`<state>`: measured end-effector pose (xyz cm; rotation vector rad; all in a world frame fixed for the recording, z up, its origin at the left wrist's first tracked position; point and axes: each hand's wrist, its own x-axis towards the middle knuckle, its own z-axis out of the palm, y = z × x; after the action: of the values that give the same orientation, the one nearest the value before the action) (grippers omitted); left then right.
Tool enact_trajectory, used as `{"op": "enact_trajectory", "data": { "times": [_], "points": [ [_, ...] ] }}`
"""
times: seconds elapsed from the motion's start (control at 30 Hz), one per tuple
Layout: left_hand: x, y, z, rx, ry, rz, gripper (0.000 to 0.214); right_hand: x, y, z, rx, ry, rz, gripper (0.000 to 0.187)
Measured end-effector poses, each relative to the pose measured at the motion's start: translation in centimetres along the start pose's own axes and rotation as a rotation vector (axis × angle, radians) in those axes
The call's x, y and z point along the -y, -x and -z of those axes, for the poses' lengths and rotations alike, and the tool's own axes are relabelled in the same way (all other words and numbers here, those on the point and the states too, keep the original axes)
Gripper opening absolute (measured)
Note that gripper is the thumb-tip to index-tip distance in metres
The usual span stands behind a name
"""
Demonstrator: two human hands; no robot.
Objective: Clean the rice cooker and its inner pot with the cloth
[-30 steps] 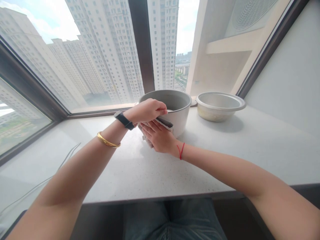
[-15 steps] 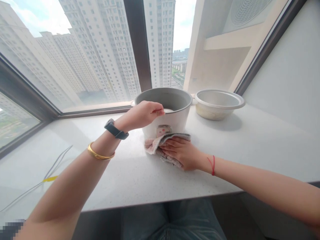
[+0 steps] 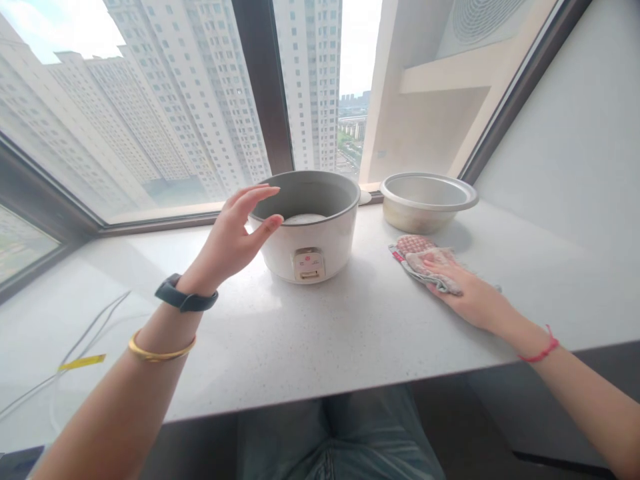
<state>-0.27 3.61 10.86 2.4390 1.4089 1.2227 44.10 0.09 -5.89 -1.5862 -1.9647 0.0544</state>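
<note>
A white rice cooker [image 3: 336, 241] without a lid stands upright by the window, its small control panel [image 3: 309, 265] facing me. Inside it, a pale round heating plate shows at the bottom. My left hand [image 3: 233, 237] is at the cooker's left rim, thumb and fingers apart and nothing between them; whether it touches the rim, I cannot tell. To the right, my right hand [image 3: 467, 297] presses a bunched pink-and-grey cloth [image 3: 416, 245] flat on the white sill. Just behind the cloth sits the metal inner pot [image 3: 420, 219], wide-rimmed and upright.
The white sill [image 3: 320, 340] ends at a front edge above my legs. A thin cord with a yellow tag [image 3: 83, 362] lies at the left. Dark-framed windows [image 3: 260, 80] rise behind, and a white wall [image 3: 565, 167] bounds the right side.
My right hand has carried the cloth from the cooker's front to the right, onto the sill. My left hand has moved left along the rim, and its fingers have spread.
</note>
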Motion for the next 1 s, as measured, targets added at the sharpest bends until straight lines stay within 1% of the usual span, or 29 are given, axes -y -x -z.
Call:
{"op": "enact_trajectory", "data": {
  "times": [0.07, 0.13, 0.2, 0.27, 0.3, 0.33, 0.37, 0.43, 0.47, 0.5, 0.53, 0.6, 0.67, 0.73, 0.8, 0.87, 0.93, 1.0],
  "points": [
    [2.0, 1.1, 0.1, -0.148, 0.062, 0.137, 0.047, -1.5, 1.8, 1.4, 0.138, 0.059, -0.098, 0.062],
    [3.8, 2.3, -0.1, -0.241, 0.114, 0.267, 0.050, -2.3, 3.6, 2.7, 0.195, 0.126, -0.171, 0.072],
    [5.1, 3.4, -0.7, -0.267, 0.153, 0.354, 0.053, -2.5, 5.0, 3.5, 0.257, 0.149, -0.202, 0.076],
    [5.9, 4.4, -1.4, -0.277, 0.199, 0.400, 0.054, -2.0, 5.3, 4.1, 0.269, 0.103, -0.243, 0.072],
    [6.0, 4.8, -1.8, -0.290, 0.220, 0.414, 0.053, -1.5, 5.0, 4.4, 0.231, 0.062, -0.282, 0.069],
    [6.1, 5.1, -2.3, -0.305, 0.236, 0.425, 0.052, -1.0, 4.3, 4.6, 0.165, 0.009, -0.332, 0.066],
    [6.2, 5.4, -2.7, -0.324, 0.250, 0.435, 0.052, -0.4, 3.3, 4.9, 0.067, -0.086, -0.406, 0.061],
    [6.3, 5.9, -3.4, -0.362, 0.270, 0.451, 0.051, 0.5, 0.4, 5.2, -0.159, -0.357, -0.579, 0.045],
    [6.4, 6.1, -3.7, -0.380, 0.278, 0.457, 0.051, 0.9, -1.3, 5.3, -0.265, -0.550, -0.665, 0.036],
    [6.4, 6.3, -4.0, -0.393, 0.285, 0.461, 0.051, 1.1, -3.1, 5.4, -0.325, -0.680, -0.726, 0.028],
    [6.5, 6.5, -4.2, -0.401, 0.291, 0.461, 0.052, 1.2, -5.0, 5.3, -0.346, -0.781, -0.775, 0.021],
    [6.7, 6.8, -4.4, -0.399, 0.290, 0.460, 0.053, 1.1, -8.4, 5.2, -0.331, -0.926, -0.869, 0.011],
    [6.7, 7.1, -4.5, -0.384, 0.275, 0.472, 0.054, 1.0, -11.2, 4.8, -0.312, -1.049, -0.948, 0.015],
    [6.7, 7.3, -4.4, -0.375, 0.254, 0.494, 0.056, 1.3, -13.3, 4.4, -0.319, -1.132, -1.002, 0.019],
    [6.7, 7.4, -4.3, -0.377, 0.234, 0.517, 0.056, 2.0, -14.8, 4.2, -0.360, -1.175, -1.033, 0.017],
    [6.7, 7.4, -4.2, -0.378, 0.219, 0.533, 0.056, 2.9, -15.8, 4.4, -0.454, -1.182, -1.042, 0.016],
    [6.7, 7.4, -4.1, -0.367, 0.216, 0.546, 0.056, 4.1, -16.1, 5.3, -0.588, -1.166, -1.012, 0.011],
    [6.6, 7.4, -4.1, -0.349, 0.219, 0.549, 0.055, 5.4, -15.9, 6.9, -0.702, -1.154, -0.925, 0.025]
  ]
}}
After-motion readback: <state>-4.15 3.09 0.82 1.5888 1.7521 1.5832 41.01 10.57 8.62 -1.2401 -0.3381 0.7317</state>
